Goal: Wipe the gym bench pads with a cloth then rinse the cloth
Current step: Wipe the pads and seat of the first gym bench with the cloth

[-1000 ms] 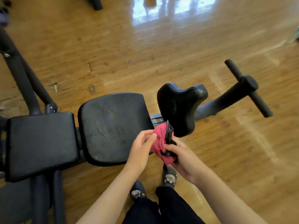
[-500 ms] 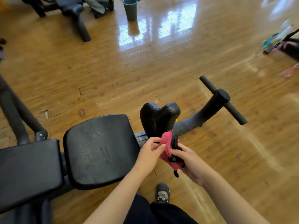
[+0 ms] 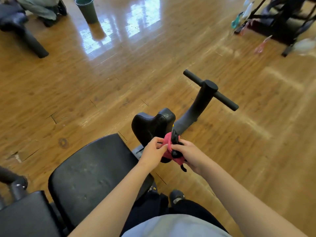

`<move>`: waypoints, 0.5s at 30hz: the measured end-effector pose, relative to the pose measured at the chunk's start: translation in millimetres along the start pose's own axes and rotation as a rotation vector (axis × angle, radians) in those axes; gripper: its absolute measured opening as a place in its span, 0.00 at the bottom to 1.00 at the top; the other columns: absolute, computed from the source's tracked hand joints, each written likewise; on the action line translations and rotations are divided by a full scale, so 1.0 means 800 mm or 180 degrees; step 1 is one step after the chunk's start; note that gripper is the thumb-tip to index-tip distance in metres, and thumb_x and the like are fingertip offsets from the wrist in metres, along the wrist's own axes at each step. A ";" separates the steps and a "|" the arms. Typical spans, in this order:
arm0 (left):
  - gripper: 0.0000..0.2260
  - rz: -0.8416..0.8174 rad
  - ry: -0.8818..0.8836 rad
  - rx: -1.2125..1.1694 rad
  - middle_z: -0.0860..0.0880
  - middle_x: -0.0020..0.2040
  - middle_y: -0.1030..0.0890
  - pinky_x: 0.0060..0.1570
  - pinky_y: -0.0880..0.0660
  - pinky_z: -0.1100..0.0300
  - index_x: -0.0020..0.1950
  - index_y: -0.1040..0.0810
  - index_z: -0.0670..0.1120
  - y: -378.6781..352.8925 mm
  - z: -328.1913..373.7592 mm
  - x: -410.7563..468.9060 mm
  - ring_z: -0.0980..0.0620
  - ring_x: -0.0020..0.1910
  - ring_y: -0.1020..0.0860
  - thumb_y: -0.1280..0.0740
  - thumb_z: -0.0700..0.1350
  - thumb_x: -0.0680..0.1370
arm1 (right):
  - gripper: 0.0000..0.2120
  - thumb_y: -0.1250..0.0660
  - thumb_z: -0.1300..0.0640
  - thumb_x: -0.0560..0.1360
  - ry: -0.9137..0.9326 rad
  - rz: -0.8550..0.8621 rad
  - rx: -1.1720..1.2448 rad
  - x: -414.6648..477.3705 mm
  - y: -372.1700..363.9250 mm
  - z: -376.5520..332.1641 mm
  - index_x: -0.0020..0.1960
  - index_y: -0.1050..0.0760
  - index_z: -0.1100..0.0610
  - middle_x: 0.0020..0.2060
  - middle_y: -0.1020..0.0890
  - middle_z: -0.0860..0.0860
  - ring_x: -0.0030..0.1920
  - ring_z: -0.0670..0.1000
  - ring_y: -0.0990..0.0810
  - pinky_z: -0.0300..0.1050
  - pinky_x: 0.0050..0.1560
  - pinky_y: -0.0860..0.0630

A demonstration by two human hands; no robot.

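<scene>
- Head view – the cloth, pink with black trim, is bunched into a short roll and held in the air between both hands.
- Its long axis runs away from the person. The black-tipped upper end points up and away, and a small black tag hangs from the lower end.
- The left hand pinches the cloth's left edge between its thumb and curled fingertips.
- The right hand has its fingers curled round the lower right part of the roll, so both grips are closed on the cloth.
- The upper end stands clear above the two grips, the middle sits between them, and the tag dangles just below the right grip.
- The small pad rises just beyond the grip, behind the cloth's upper end. I cannot tell whether cloth and pad touch.
- The middle pad lies to the left of the grip and nearer the person, with its edge passing under the left forearm.
- The near pad lies further left again.
- To the right of the grip is bare wooden floor – open room out to the picture's edge.
- The T-shaped foot bar stands beyond the grip and to the right, well apart from it.
- A green bucket stands far beyond, to the left.
</scene>
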State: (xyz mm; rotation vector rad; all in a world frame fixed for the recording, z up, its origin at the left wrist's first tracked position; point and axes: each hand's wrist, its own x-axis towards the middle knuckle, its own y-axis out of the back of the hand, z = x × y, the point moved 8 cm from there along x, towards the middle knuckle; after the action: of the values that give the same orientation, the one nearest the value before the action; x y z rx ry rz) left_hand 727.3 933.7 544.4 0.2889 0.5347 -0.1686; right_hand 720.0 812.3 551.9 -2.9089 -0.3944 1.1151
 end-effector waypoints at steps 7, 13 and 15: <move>0.09 -0.0234 -0.0127 0.0343 0.52 0.53 0.19 0.46 0.27 0.66 0.60 0.26 0.52 0.023 -0.012 0.039 0.56 0.52 0.21 0.35 0.47 0.80 | 0.14 0.34 0.59 0.77 -0.0022 0.0366 -0.0014 0.036 -0.006 0.008 0.62 0.24 0.54 0.51 0.17 0.54 0.54 0.54 0.19 0.50 0.58 0.22; 0.18 -0.0041 0.0016 0.0358 0.56 0.50 0.22 0.46 0.29 0.65 0.71 0.34 0.48 0.033 -0.022 0.076 0.56 0.52 0.23 0.37 0.44 0.81 | 0.08 0.38 0.64 0.79 0.0110 0.1052 -0.0028 0.056 0.026 -0.007 0.55 0.24 0.56 0.38 0.22 0.50 0.36 0.46 0.24 0.33 0.33 0.29; 0.18 0.0094 -0.0005 0.0390 0.56 0.51 0.23 0.49 0.29 0.64 0.71 0.34 0.48 0.039 -0.019 0.091 0.56 0.53 0.23 0.38 0.43 0.82 | 0.08 0.39 0.64 0.79 0.0184 0.1285 -0.0086 0.066 0.042 -0.016 0.51 0.25 0.53 0.35 0.24 0.46 0.34 0.44 0.28 0.34 0.32 0.32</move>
State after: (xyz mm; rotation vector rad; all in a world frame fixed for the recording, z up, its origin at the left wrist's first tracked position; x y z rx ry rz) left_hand 789.2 962.3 500.4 0.4158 0.5192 -0.1733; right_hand 774.0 793.3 523.9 -3.1204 0.1918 1.0579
